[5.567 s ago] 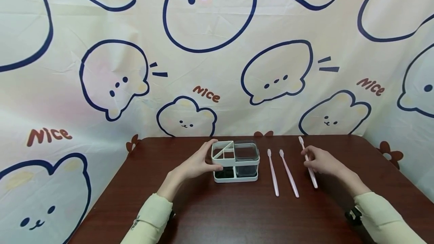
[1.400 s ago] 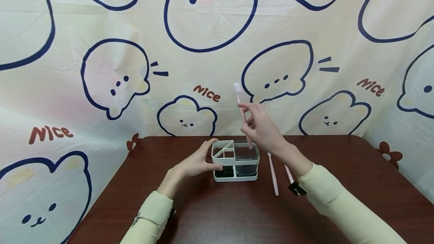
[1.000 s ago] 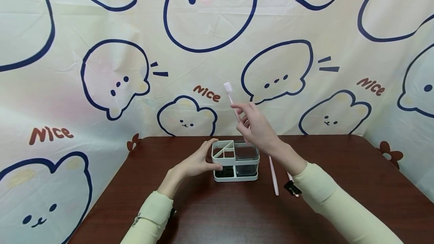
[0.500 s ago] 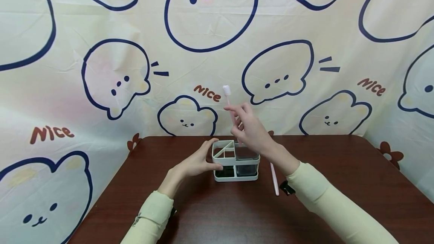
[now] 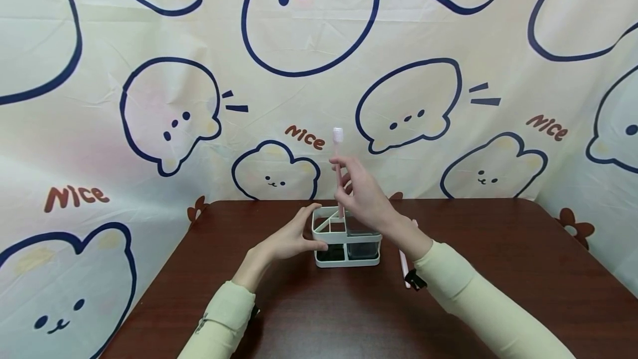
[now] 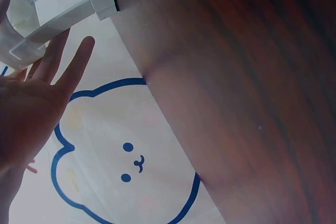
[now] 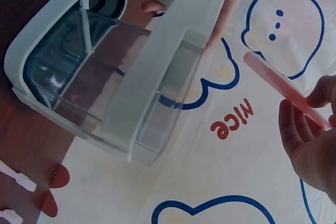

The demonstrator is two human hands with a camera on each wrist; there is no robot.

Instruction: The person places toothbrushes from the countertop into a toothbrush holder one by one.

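Note:
A pale toothbrush holder (image 5: pixel 346 239) with a divided top rack and a clear cup stands on the table. My left hand (image 5: pixel 297 234) grips its left side, thumb in front and fingers behind; in the left wrist view the fingers lie along the holder's frame (image 6: pixel 63 22). Between thumb and fingers my right hand (image 5: pixel 366 190) pinches a pink toothbrush (image 5: pixel 338 136), nearly upright with bristles up. Its handle end overlaps the divided part of the rack in the head view. In the right wrist view that handle (image 7: pixel 275 80) points toward the holder's top, apart from it.
Two more pink toothbrushes lie on the brown table (image 5: pixel 309 314) right of the holder, one handle (image 5: pixel 404 270) showing and the other mostly behind the right wrist. Their heads (image 7: pixel 23 182) show in the right wrist view. A printed cloth (image 5: pixel 418 32) hangs behind the table.
My right hand has lifted the rightmost toothbrush from the table and carried it left over the holder. Lately it moved further left and turned the brush more upright. The left hand stayed put.

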